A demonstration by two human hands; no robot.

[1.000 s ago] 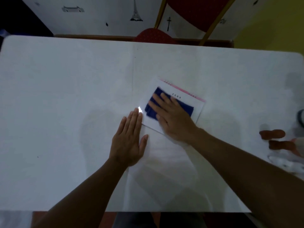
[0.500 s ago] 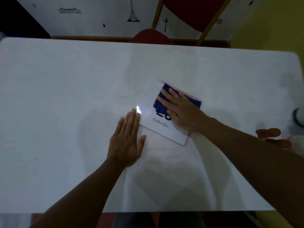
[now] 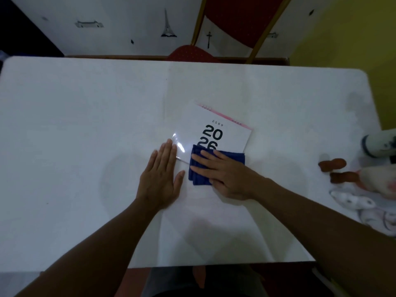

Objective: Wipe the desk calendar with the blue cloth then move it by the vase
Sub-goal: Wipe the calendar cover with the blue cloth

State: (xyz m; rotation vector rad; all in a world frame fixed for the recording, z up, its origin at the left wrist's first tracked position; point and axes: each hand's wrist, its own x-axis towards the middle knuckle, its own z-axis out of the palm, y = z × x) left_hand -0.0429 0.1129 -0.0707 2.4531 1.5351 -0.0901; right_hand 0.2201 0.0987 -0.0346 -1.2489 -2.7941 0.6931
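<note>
A white desk calendar (image 3: 227, 129) with a pink spiral edge and "2026" in black lies flat at the middle of the white table (image 3: 75, 125). A folded blue cloth (image 3: 200, 175) covers its near edge and part of the "26". My right hand (image 3: 222, 174) presses flat on the cloth, fingers spread and pointing left. My left hand (image 3: 160, 179) rests flat on the table, fingertips on the calendar's near-left corner. A white vase (image 3: 379, 144) lies at the right edge of the view, partly cut off.
A plush toy with brown feet (image 3: 334, 165) and patterned white fabric (image 3: 360, 206) sit at the right side of the table. A red chair (image 3: 192, 53) stands behind the far edge. The table's near edge runs just below my forearms.
My right hand has slid the blue cloth from the calendar's far part toward me to its near edge, uncovering "2026". My left hand has stayed flat at the corner.
</note>
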